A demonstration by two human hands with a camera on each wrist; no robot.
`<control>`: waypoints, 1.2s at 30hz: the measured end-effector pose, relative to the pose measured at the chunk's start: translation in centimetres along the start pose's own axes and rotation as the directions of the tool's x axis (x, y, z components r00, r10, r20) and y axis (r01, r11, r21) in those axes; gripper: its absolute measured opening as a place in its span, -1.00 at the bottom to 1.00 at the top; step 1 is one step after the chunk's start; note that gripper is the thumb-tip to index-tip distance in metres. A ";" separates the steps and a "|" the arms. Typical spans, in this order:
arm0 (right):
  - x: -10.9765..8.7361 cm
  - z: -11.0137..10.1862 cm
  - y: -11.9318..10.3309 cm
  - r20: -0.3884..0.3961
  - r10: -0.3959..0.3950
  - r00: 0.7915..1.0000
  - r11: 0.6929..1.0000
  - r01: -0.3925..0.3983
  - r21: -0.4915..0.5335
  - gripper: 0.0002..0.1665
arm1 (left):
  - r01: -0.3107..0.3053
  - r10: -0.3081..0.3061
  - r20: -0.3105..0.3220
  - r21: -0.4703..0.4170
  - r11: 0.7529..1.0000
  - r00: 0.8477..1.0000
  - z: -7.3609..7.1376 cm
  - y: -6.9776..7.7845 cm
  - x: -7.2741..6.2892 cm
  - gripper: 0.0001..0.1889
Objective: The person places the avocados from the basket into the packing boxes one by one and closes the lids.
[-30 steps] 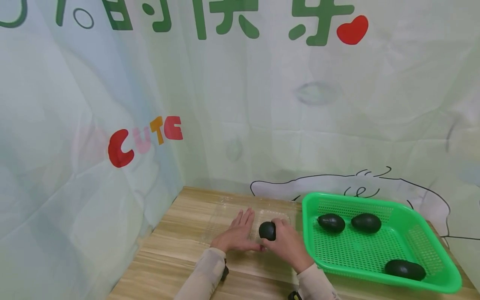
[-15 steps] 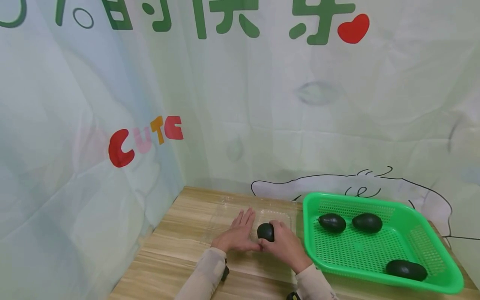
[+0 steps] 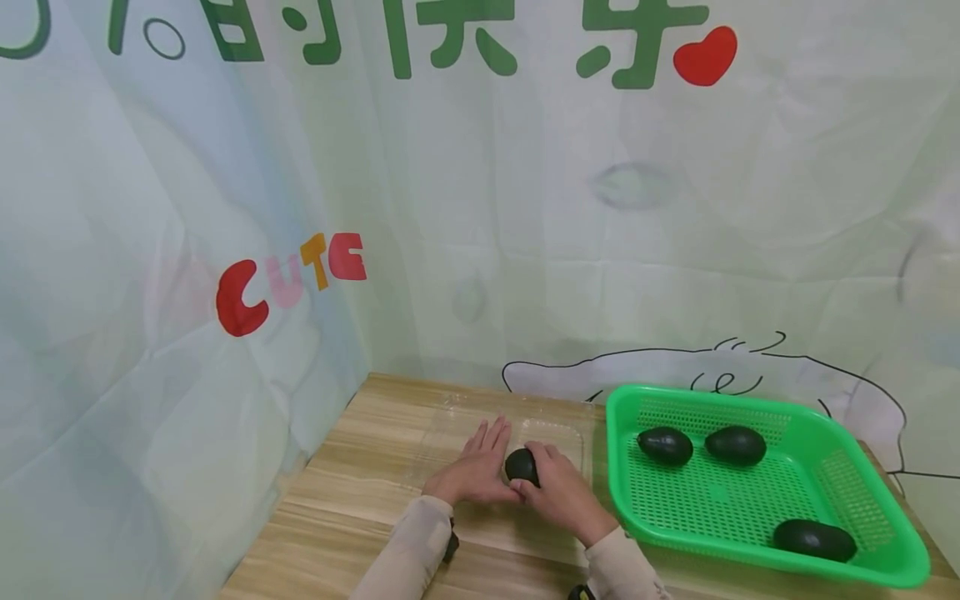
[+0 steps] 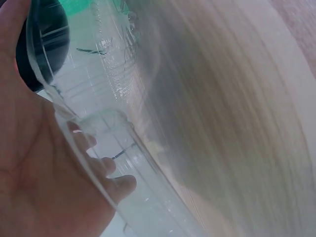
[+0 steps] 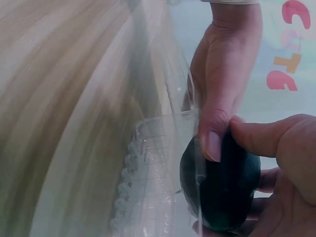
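In the head view, my right hand (image 3: 562,496) grips a dark avocado (image 3: 521,468) over a clear plastic clamshell box (image 3: 573,435) on the table. Fingers and thumb wrap round its right side, as the right wrist view shows of the avocado (image 5: 224,190). Stretched over the box's left part, my left hand (image 3: 471,471) has straight fingers. Its thumb (image 5: 213,143) lies at the clear edge, right against the avocado. Through the plastic (image 4: 106,118) in the left wrist view, the left fingertips (image 4: 121,187) show.
A green mesh basket (image 3: 720,546) stands at the right, close to the box. Inside lie avocados: two toward the back, one (image 3: 814,540) at the front right. The wooden table (image 3: 322,492) meets printed cloth walls (image 3: 480,250) at the left and back.
My right hand has carried the avocado slightly left and closer to the left hand. The left hand stays in place.
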State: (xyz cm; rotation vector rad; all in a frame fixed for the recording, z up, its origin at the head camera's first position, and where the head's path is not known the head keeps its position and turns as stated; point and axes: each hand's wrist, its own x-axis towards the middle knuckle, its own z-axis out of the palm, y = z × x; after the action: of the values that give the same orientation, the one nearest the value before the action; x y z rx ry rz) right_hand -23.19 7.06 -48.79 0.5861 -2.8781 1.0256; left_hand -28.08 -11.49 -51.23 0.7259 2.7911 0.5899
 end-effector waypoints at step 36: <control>-0.2 -0.7 -0.3 -0.043 0.039 0.998 0.993 -0.034 0.116 -0.38 | 0.011 -0.011 0.020 -0.005 1.000 1.000 0.1 -0.1 0.3 0.31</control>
State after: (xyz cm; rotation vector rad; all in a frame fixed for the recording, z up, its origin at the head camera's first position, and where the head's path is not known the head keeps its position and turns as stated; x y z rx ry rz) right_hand -22.99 7.34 -48.11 0.5102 -2.8157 1.2000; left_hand -28.36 -11.38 -51.35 0.7106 2.7728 0.5842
